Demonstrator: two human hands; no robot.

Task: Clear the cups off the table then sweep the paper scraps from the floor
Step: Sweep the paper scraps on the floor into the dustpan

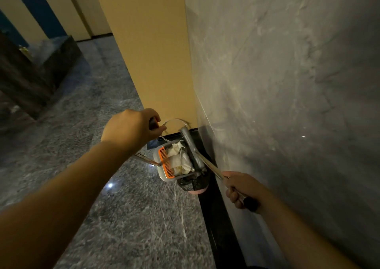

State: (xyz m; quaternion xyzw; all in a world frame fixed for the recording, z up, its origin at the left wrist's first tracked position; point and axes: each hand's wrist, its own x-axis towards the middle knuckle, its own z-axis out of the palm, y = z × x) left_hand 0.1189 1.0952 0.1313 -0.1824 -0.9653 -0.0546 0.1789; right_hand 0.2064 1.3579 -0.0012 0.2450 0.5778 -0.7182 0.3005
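Right hand [239, 188] grips broom [194, 147]; no writing legible

Grey marble floor [98, 108] — yellow wall [148, 48], dim.

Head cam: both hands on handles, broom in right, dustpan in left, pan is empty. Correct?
Not quite. The head view shows the dustpan holding crumpled white paper scraps, not empty. The rest stands: left hand grips the dustpan handle, right hand grips the broom handle.

- The left hand [131, 128] gripped a dark handle above the dustpan [164, 166].
- White paper scraps [181, 157] lay in the dustpan beside its orange comb [167, 162].
- The right hand [240, 188] held the broom [193, 151] by its metal pole, beside the grey wall [287, 83].
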